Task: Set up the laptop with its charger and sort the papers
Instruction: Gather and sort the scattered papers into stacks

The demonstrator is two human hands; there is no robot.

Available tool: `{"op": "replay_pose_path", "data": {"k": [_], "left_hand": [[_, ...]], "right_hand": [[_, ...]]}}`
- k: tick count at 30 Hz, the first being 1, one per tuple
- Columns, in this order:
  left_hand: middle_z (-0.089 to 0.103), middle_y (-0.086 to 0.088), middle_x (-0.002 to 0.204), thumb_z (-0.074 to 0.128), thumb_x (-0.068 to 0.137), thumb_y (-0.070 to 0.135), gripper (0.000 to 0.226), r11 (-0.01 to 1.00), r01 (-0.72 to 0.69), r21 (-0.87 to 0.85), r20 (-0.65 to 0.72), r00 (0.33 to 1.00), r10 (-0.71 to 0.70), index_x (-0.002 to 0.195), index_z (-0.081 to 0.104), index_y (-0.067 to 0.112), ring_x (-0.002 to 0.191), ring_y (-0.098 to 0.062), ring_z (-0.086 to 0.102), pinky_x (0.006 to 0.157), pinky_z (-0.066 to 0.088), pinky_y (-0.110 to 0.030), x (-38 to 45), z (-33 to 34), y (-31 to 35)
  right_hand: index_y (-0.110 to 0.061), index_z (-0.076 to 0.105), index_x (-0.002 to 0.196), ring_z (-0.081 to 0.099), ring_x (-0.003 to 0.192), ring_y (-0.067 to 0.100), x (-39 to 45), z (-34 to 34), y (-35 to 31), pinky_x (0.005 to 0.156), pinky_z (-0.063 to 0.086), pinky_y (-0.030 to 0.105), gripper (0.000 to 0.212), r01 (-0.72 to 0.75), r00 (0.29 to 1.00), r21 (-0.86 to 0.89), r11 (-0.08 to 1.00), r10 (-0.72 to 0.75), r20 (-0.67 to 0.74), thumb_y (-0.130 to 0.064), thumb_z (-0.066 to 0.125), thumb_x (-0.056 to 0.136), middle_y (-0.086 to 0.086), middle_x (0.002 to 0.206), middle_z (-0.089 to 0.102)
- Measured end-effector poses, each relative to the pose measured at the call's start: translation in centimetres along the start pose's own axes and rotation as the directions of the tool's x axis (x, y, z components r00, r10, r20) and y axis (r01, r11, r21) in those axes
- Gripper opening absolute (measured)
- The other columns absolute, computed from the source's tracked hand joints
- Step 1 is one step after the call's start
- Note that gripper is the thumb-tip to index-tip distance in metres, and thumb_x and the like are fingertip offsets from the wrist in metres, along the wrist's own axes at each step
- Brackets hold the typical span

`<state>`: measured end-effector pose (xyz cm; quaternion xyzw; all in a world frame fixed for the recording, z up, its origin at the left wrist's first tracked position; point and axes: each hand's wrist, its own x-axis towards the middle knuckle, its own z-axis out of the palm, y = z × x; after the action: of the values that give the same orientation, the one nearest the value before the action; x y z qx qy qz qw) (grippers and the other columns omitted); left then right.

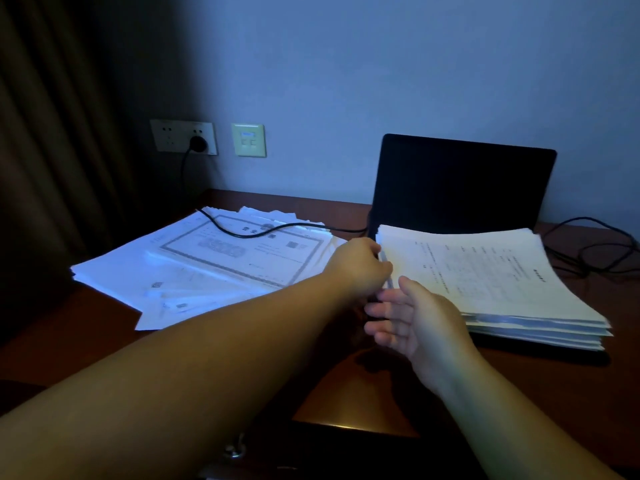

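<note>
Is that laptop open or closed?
Open: the laptop has its dark screen raised upright behind the stacked papers. Whether it is powered on, cannot tell.

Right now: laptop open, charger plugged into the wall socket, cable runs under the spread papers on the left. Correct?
Not quite. In the head view the cable runs over the spread papers, not under. Laptop is open, and the plug sits in the wall socket.

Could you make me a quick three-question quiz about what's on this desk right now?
1. True or false: the laptop is open with a dark screen.
2. What crosses the spread papers? A) black cable B) pen C) ruler
3. Which hand touches the left edge of the thick paper stack?

Key: 1 true. 2 A, the black cable from the wall outlet. 3 the left hand; the right hand hovers open beside it.
</note>
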<state>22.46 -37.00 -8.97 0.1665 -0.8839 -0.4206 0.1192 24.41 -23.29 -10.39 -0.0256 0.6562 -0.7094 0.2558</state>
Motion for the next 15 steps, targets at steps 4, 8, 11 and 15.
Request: {"op": "replay_pose_path", "data": {"k": [4,8,11,15], "left_hand": [[0.073,-0.002,0.119,0.061,0.092,0.026,0.037,0.986,-0.040,0.161,-0.095,0.994,0.056,0.128,0.068,0.020,0.112,-0.022,0.065,0.093,0.051,-0.031,-1.0,-3.8,-2.8],[0.065,0.000,0.135,0.059,0.096,0.031,0.044,0.958,0.021,0.286,-0.175,0.984,0.031,0.139,0.059,0.027,0.117,-0.020,0.063,0.098,0.051,-0.033,-2.1,-7.5,-6.5],[0.051,-0.001,0.148,0.061,0.097,0.033,0.049,0.921,0.034,0.387,-0.183,0.982,0.041,0.145,0.054,0.030,0.123,-0.022,0.059,0.101,0.049,-0.036,-2.9,-9.6,-8.8],[0.026,0.000,0.164,0.064,0.092,0.039,0.063,0.900,0.003,0.435,-0.140,0.988,0.064,0.151,0.041,0.038,0.128,-0.025,0.057,0.107,0.048,-0.042,-4.1,-10.7,-10.7]], "right_hand": [[-0.016,0.070,0.104,0.076,0.069,0.027,0.4,3.0,0.1,0.053,0.057,0.028,0.024,0.202,0.979,-0.125,0.971,-0.204,0.002,-0.032,0.053,0.104,0.006,0.086,0.079],[-0.035,0.071,0.102,0.076,0.076,0.011,1.9,5.6,0.7,0.061,0.059,0.025,0.015,0.335,0.938,-0.277,0.901,-0.346,0.008,-0.037,0.056,0.098,-0.007,0.105,0.074],[-0.041,0.067,0.122,0.073,0.091,0.006,3.1,6.9,0.9,0.082,0.062,0.037,0.041,0.367,0.924,-0.395,0.842,-0.380,0.048,-0.039,0.050,0.085,-0.015,0.120,0.068],[-0.050,0.053,0.140,0.063,0.113,0.009,4.1,8.5,0.2,0.087,0.060,0.038,0.063,0.414,0.893,-0.432,0.801,-0.449,0.025,-0.018,0.048,0.085,-0.022,0.147,0.049]]}}
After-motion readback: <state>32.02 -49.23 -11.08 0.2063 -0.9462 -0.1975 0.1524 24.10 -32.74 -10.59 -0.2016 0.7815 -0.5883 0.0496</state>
